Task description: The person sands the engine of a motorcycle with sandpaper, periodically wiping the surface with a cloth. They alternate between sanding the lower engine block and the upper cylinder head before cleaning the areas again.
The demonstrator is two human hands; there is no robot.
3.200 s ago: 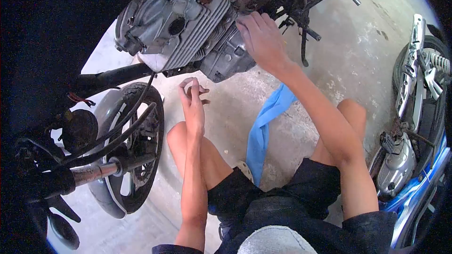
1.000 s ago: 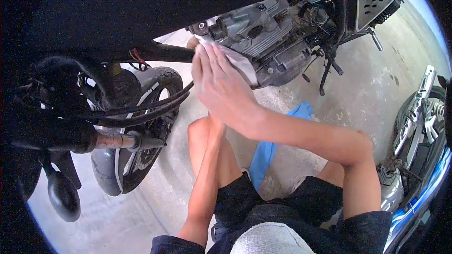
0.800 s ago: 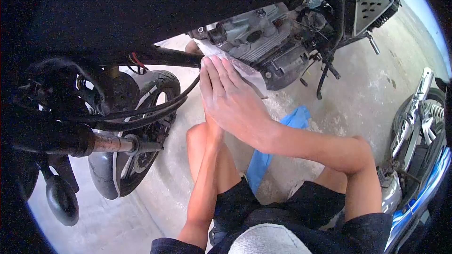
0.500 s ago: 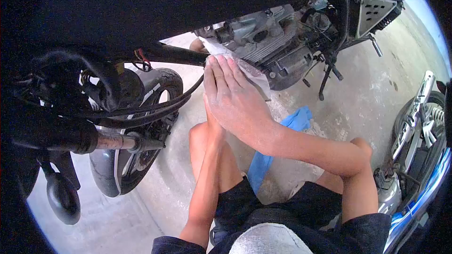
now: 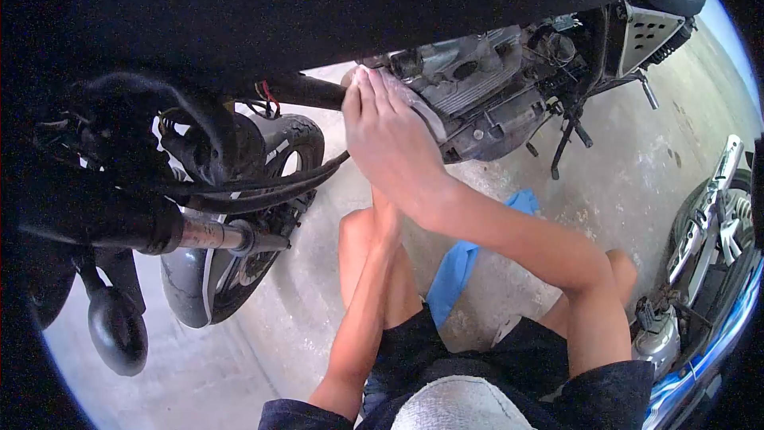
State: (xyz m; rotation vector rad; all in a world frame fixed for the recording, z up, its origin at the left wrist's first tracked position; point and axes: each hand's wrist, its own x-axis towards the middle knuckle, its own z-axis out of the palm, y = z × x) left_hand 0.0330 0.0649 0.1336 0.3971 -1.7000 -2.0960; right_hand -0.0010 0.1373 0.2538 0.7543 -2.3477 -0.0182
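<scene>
My right hand (image 5: 391,139) lies flat over a pale, thin panel (image 5: 415,102), its fingers stretched out and close together. Part of the panel shows beyond the fingers, in front of the engine. My left hand (image 5: 348,78) is mostly hidden under the right hand and panel, with a small bit of it at the panel's far edge; it appears to support the panel from below. Whether something thin lies under my right palm cannot be seen. Beyond the panel is the motorcycle engine (image 5: 485,72), grey and dusty.
A motorcycle front wheel (image 5: 231,271), fork tube (image 5: 211,236) and black mirror (image 5: 117,330) stand at left, with black cables (image 5: 270,183) running toward my hands. A blue cloth (image 5: 458,267) lies between my legs. Another motorcycle (image 5: 700,247) is at right.
Both hands and the panel have moved slightly up and away from me. Less of the panel shows now. The whole view has shifted a little, with the surroundings appearing farther right.
</scene>
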